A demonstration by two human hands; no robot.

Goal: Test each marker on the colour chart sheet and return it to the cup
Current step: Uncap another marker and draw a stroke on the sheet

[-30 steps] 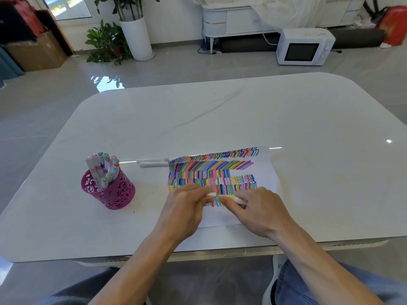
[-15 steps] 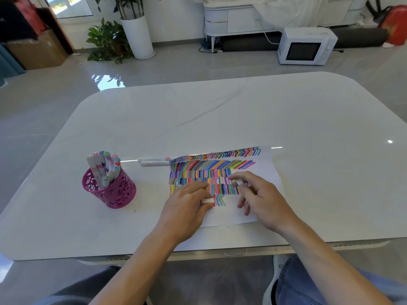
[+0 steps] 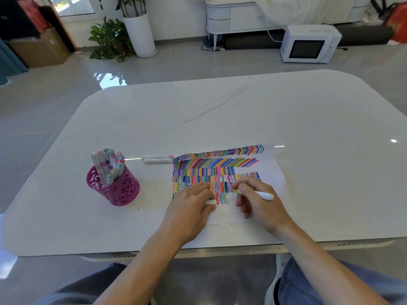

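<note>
Right hand: my fingers curl round a white marker as one holds a pen; the other fingers hang loosely above the paper.
Left hand: lies flat on the sheet's near left part, with a small white cap pinched between thumb and fingers.
Marker: tilted, tail pointing right; its tip touches the sheet at a yellow stroke in the lower rows of colour.
Sheet: flat on the table, near my edge, crowded with rows of coloured strokes and squiggles; the right margin is bare.
Cup: pink, pierced pattern, upright on the table, well to the left of the sheet and of my left hand.
Cup markers: a bunch stands in the cup, caps up.
Loose pens: two white ones lie side by side on the table, just beside the sheet's far left corner.
Floor beyond: a white microwave and a potted plant.
</note>
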